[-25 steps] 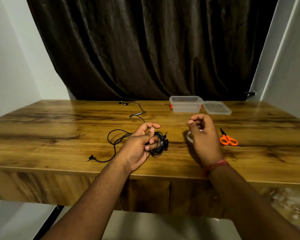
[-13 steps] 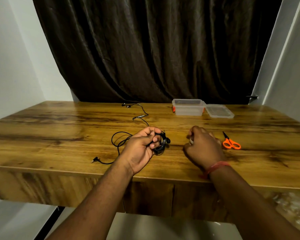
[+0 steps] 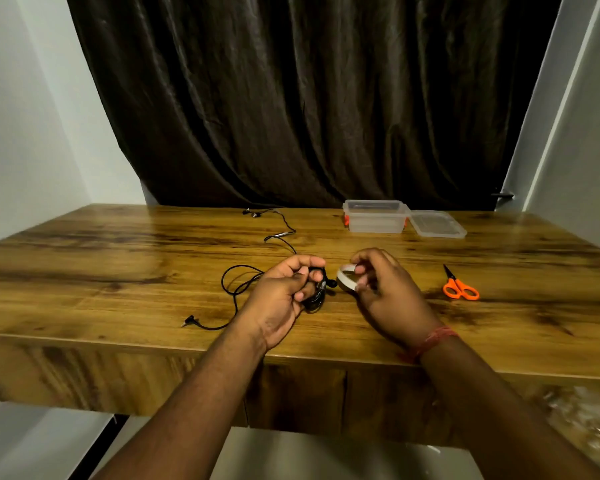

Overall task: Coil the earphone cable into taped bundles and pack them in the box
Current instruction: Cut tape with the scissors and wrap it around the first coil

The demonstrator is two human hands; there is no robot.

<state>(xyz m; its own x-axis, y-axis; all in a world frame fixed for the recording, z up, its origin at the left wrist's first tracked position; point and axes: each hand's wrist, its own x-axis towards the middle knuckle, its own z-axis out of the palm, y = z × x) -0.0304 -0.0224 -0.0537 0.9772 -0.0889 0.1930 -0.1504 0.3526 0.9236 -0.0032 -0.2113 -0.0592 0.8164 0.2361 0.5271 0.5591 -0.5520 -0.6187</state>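
Hands: left hand [image 3: 284, 292] grips one coil [image 3: 317, 294], right hand [image 3: 383, 292] one tape roll [image 3: 345, 277].

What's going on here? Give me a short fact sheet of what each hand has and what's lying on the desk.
left hand: grips a coiled bundle of black earphone cable
right hand: holds a roll of tape beside the bundle
loose cable: trails left on the wooden table, plug near the front edge
box: clear, open, at the back
lid: flat, right of the box
scissors: orange handles, lying at right
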